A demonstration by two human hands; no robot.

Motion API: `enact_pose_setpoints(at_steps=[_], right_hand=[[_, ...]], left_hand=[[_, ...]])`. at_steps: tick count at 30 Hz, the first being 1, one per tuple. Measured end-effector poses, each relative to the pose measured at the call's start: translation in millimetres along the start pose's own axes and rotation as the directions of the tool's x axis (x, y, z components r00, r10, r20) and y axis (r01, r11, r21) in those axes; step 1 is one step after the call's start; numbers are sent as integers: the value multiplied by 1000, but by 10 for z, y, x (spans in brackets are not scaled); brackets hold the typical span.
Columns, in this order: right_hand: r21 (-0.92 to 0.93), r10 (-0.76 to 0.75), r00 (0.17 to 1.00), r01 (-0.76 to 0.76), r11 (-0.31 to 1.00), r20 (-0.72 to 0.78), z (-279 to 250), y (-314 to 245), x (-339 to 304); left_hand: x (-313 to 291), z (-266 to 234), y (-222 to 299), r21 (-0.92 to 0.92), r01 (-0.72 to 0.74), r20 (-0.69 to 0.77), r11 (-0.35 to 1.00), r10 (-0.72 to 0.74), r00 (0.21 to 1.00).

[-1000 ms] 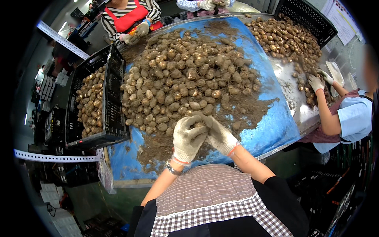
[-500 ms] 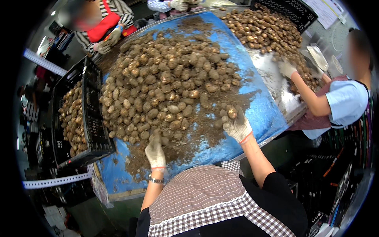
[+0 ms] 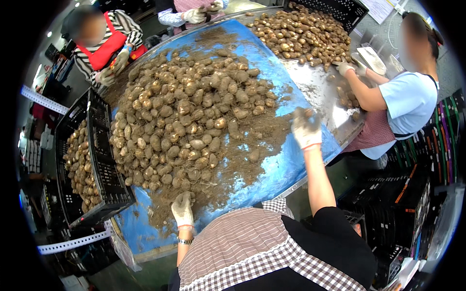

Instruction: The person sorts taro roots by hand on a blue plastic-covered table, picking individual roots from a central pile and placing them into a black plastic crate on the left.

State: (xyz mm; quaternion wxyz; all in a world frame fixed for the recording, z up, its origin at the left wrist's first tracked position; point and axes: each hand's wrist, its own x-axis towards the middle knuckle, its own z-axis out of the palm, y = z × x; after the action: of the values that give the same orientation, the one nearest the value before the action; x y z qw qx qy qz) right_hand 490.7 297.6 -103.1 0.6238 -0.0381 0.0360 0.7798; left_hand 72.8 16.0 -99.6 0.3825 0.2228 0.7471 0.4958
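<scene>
A large heap of soil-covered, potato-like tubers (image 3: 179, 111) lies on a blue sheet (image 3: 252, 194) in front of me. At the heap's near edge is my left hand (image 3: 183, 209) in a pale knit glove, its fingers curled together; what they hold, if anything, is hidden. My right hand (image 3: 307, 130), gloved with dirty fingertips, is raised over the sheet's right side, close to the metal surface (image 3: 310, 89). Motion smears its fingers, so whether a tuber is in them does not show. A single tuber (image 3: 254, 155) sits on the loose soil between my hands.
At the left stands a black crate (image 3: 99, 160) holding cleaner tubers. More trimmed tubers (image 3: 301, 36) are piled far right beside another black crate (image 3: 335, 14). A co-worker in light blue (image 3: 407, 106) works at the right; another in a red apron (image 3: 104, 51) stands far left.
My right hand, which held a tuber, has swung up and to the right. My left hand has drawn back slightly toward me. The view has shifted a little.
</scene>
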Motion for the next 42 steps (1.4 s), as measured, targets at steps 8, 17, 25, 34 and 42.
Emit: enact_pose_setpoints(at_steps=[8, 17, 25, 34, 42], right_hand=[[-950, -10, 962, -271, -156, -273, 828, 1158, -162], [-795, 38, 986, 154, -587, 163, -253, 1974, 261], [-569, 623, 721, -662, 488, -305, -24, 1907, -184], [-754, 737, 674, 506, -418, 44, 1531, 2214, -488], [-188, 796, 605, 781, -596, -11, 1278, 2609, -566]], left_hand=[[-2, 97, -11, 51, 37, 23, 998, -38, 999], [-130, 175, 692, 240, -239, 135, 941, 212, 968], [-109, 415, 1403, 78, -368, 380, 927, 314, 870], [213, 393, 1434, 308, -482, 506, 820, 288, 813], [238, 354, 1493, 418, -316, 688, 851, -69, 723]])
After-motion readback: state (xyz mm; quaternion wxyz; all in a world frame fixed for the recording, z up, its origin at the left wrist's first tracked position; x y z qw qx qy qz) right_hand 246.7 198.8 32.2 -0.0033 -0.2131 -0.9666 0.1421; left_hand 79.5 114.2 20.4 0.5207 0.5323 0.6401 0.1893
